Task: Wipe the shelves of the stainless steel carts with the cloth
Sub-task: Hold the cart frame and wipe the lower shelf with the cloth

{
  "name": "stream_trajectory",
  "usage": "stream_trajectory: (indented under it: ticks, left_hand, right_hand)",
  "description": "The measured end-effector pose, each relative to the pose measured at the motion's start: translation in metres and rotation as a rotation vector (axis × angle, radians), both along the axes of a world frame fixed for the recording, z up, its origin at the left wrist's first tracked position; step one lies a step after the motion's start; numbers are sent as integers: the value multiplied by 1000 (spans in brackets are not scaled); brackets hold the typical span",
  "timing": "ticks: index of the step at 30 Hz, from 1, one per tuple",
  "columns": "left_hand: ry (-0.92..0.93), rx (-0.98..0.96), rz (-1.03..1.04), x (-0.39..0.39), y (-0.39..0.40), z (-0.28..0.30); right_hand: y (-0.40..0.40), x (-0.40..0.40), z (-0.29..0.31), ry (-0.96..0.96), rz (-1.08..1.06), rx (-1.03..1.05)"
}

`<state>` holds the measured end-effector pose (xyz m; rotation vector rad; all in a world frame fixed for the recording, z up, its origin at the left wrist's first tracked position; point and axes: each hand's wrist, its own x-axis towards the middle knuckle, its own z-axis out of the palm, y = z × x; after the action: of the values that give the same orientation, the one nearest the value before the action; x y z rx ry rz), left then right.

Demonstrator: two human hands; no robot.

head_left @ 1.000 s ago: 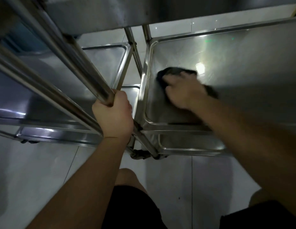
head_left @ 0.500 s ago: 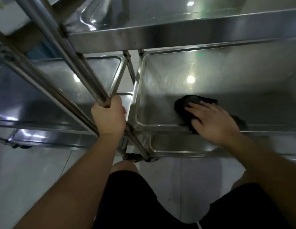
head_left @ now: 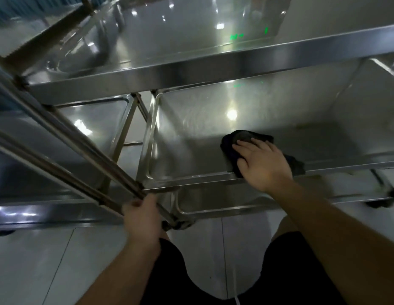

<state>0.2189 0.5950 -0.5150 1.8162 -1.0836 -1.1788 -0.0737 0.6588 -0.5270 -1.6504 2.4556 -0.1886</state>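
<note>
Pressing down flat, the right hand [head_left: 263, 165] lies on a dark cloth [head_left: 242, 139] at the near edge of the middle shelf [head_left: 191, 137] of the right-hand cart; its fingers [head_left: 243, 148] are nearly straight and spread over the fabric, not curled round it. The cloth is black or very dark, soft and crumpled, bunched into a rounded lump ahead of the fingertips, with a fold draping over the shelf's near rim and another piece showing past the wrist side of the hand. The shelf is a shallow stainless steel tray with a raised rim, showing faint curved streaks and a bright reflected light spot near its middle. The left hand [head_left: 143, 219] grips a slanting steel post [head_left: 66, 150] at the near left corner of that cart, fingers wrapped round the tube, though the hand is motion-blurred. A second steel cart [head_left: 92, 119] stands just beside it on the left. A small green glow reflects off the top shelf [head_left: 191, 40], too blurred to read as writing; no brand or label is legible anywhere
</note>
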Motion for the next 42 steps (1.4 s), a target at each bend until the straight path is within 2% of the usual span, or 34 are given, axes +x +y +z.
stream_trajectory:
  ticks: [3, 6, 8, 12, 14, 16, 18, 21, 25, 27, 30, 33, 35, 36, 37, 39, 42]
  left_hand:
    - [-50, -83, -358, -64, 30, -1]
    - [-234, -322, -608, -127, 24, 11]
    - [-370, -452, -743, -159, 14, 15]
    - [-734, -545, -899, -199, -1, 1]
    - [-792, -506, -928, -211, -1, -8]
    - [-819, -470, -938, -218, 0, -19]
    - [-837, -490, -950, -219, -2, -27]
    - [-812, -493, -975, -217, -6, -33]
    - [-838, -502, -942, -218, -5, -34]
    - [-838, -510, -942, -217, -5, -33]
    - [-842, -509, -938, -215, -5, -33]
    - [-841, -516, -930, -217, -2, -33]
    - [-848, -527, -918, -219, -1, -34]
    - [-854, -530, -914, -219, -2, -33]
    - [-859, -529, -915, -220, -2, -33]
    - [-869, -533, -919, -220, -2, -32]
    - [-896, -539, -936, -219, 0, -30]
  right_hand:
    - [2, -14, 0, -39, 60, 12]
    - [17, -42, -1, -73, 68, 9]
    - [34, -70, -4, -55, 2, -17]
    - [64, -129, -7, -22, -239, -18]
    - [64, -138, -8, 2, -359, -6]
    - [53, -124, -7, 60, -390, -17]
    - [32, -101, -7, 58, -203, -42]
    - [-11, -81, -5, -85, 129, -19]
    - [-51, -108, 3, -58, 168, -9]
    - [-53, -144, 7, -8, 59, -31]
    - [-28, -219, 9, 19, -272, -89]
    - [5, -283, 4, 17, -620, -43]
    - [1, -297, 0, 18, -767, 5]
    - [-9, -292, 0, 14, -776, 9]
    - [-24, -280, 1, 10, -739, 3]
    - [-62, -241, 3, 18, -529, -16]
    - [-118, -159, 7, -24, -14, -5]
